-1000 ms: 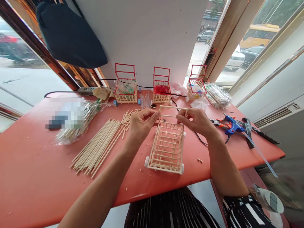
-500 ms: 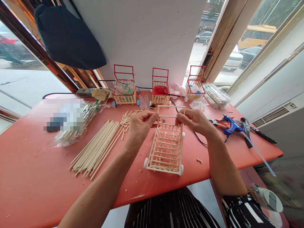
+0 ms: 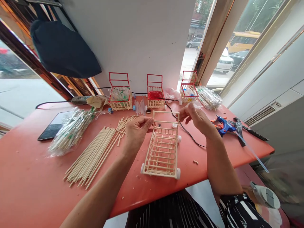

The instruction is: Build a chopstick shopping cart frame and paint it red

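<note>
A small cart built of pale wooden sticks [image 3: 163, 148] stands on white round wheels in front of me, its upright handle frame at the far end. Thumb and fingertips of my left hand [image 3: 139, 129] pinch the left side of that frame, near its lower crossbar. My right hand [image 3: 197, 120] is beside the top right corner of the handle, fingers loosely bent and apart with nothing visible in them. Whether a fingertip touches the frame there is hard to make out.
Wooden sticks [image 3: 91, 155] and shorter pieces lie left, near a bagged bundle [image 3: 71, 133] and a dark tablet [image 3: 51, 128]. Red-trimmed carts [image 3: 120, 104] stand along the wall. A blue glue gun [image 3: 225, 126] with pliers lies right. A black cable [image 3: 193, 136] runs behind the cart.
My right hand has let go of the handle's crossbar and moved up and right, its fingers parting. My left hand still pinches the left side. The view has shifted slightly.
</note>
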The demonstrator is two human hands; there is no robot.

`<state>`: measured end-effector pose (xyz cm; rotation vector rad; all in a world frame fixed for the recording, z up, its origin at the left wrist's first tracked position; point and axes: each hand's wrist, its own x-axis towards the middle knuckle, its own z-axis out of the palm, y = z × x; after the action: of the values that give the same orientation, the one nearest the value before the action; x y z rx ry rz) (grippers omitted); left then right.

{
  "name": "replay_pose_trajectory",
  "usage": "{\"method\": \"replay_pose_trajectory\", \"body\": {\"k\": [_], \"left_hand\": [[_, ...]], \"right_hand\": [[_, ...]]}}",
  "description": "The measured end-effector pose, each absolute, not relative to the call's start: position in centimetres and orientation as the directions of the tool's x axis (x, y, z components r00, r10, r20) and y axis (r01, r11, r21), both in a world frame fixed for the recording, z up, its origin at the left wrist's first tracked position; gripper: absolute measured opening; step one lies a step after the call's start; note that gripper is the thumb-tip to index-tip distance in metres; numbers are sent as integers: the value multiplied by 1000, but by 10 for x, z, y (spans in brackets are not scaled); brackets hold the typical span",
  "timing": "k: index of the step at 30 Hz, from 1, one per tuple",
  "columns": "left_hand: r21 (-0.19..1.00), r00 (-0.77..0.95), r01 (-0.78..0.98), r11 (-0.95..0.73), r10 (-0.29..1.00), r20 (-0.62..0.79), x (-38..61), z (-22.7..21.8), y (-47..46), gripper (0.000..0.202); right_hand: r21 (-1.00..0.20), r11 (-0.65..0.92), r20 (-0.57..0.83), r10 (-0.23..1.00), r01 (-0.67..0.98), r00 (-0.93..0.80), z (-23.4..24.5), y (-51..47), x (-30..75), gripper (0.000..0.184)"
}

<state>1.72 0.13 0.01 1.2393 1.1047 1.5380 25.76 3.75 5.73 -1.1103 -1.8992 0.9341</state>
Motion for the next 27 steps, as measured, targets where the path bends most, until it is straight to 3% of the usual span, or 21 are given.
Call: {"method": "replay_pose_trajectory", "body": {"k": [6,9,11,15,19,23,27], "left_hand": [[975,-163,-46,-220,964,209,17,-1,0,32],[977,-187,-42,-209,962,197,16,-3,1,32],[979,-192,-34,-202,963,191,15,-4,1,36],[981,-192,-42,-188,965,177,13,-5,1,39],[978,-196,-41,-203,962,191,11,-5,0,33],[978,-187,-46,-203,964,191,11,-5,0,35],[977,-201,-50,-210,960,196,13,-2,1,41]], "right_hand": [[-862,409,426,905,300,-11,63,6,287,70],[-837,454,531,808,305,256,53,-22,330,59],[-852,417,519,746,316,416,39,-41,366,48],[-987,157,151,820,36,553,3,-68,428,36],[-970,-78,-186,849,-232,495,-18,-72,441,19],[-859,-81,-339,829,-506,444,-20,-50,424,8],[-795,-88,-388,834,-600,392,-19,-26,417,12]]}}
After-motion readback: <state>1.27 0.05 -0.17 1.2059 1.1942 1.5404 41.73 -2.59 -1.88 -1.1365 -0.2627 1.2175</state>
